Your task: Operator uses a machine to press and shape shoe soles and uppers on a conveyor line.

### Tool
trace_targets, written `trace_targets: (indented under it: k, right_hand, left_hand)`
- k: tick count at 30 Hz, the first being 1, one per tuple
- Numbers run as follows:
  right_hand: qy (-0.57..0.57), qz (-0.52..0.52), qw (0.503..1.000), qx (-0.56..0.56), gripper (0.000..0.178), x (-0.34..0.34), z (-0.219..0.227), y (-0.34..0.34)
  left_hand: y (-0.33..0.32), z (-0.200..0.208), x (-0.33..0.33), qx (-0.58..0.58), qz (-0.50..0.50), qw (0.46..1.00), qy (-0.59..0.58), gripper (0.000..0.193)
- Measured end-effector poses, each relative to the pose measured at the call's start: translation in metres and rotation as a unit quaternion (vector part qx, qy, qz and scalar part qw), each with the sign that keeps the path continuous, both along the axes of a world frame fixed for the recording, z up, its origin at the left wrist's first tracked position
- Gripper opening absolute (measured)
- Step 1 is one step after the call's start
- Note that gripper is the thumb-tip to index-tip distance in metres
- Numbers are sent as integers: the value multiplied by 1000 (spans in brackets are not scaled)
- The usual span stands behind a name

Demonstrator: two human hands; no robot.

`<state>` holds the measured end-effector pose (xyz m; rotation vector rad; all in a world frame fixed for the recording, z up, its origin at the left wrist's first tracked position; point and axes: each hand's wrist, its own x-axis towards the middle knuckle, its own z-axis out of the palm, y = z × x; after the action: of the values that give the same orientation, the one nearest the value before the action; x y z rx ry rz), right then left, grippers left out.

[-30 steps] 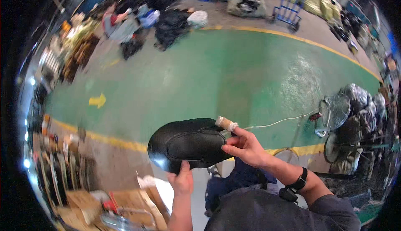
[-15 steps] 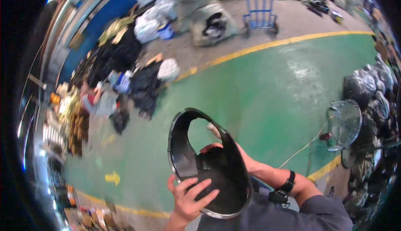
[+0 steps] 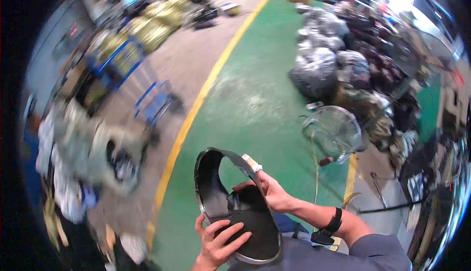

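A black oval shell (image 3: 255, 222) with a raised, curved wall and a wide hole is held before my body; its exact kind I cannot make out. My left hand (image 3: 216, 239) grips its lower left rim, several fingers spread over the inside. On the far right side, my right hand (image 3: 272, 192) holds the wall, some fingertips showing inside through the hole. Something white, like a wrapping (image 3: 251, 162), sits by a finger of that hand. A black strap with a small box (image 3: 333, 224) circles my right forearm.
A wire-caged fan (image 3: 336, 131) with a trailing cord stands on the green floor ahead right, beside piled grey bags (image 3: 316, 72). A yellow line (image 3: 196, 109) runs along the left. Beyond it are a blue hand truck (image 3: 152, 102) and stuffed sacks (image 3: 81, 143).
The view has swung to the right, so the hand truck and sacks now lie at left and the fan nearer the middle. Both hands keep hold of the black shell.
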<state>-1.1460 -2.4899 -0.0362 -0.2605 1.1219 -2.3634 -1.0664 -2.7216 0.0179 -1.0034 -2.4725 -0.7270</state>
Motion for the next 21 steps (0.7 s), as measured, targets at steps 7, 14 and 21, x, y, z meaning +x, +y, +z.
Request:
trace_targets:
  k: [7, 14, 21]
  right_hand:
    - [37, -236, 966, 100, 84, -201, -11, 55]
    - [-28, -232, 972, 8, 94, -476, -58, 67]
    - [-146, -74, 985, -58, 73, -757, -38, 116]
  left_hand:
    - [45, -11, -307, 73, -246, 965, -46, 28]
    - [13, -130, -554, 329, -89, 867, -362, 34]
    - [94, -135, -849, 346, 95, 823, -441, 32]
